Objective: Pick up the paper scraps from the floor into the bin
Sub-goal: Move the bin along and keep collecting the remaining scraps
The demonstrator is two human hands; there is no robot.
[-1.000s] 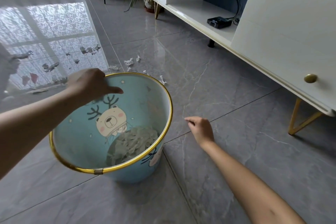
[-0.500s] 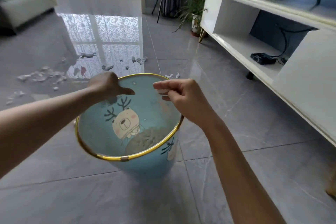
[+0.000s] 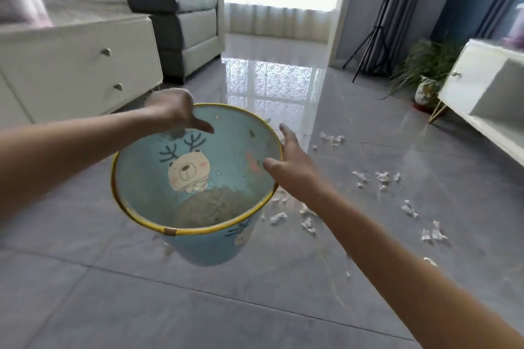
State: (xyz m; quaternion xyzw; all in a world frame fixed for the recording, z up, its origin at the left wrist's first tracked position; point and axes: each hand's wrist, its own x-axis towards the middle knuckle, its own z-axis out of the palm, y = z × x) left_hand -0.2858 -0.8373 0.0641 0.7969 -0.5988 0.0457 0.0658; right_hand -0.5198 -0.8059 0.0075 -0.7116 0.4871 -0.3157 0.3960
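Left hand [image 3: 170, 108] grips the bin [image 3: 141, 224] rim at 11 o'clock; right hand [image 3: 295, 167], fingers spread, at 3 o'clock above paper scraps [image 3: 382, 177].

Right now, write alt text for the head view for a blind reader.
A left hand grips the gold rim of a tilted blue bin, scraps piled inside; the open right hand hovers beside its rim. White paper scraps litter the grey tiled floor to the right.
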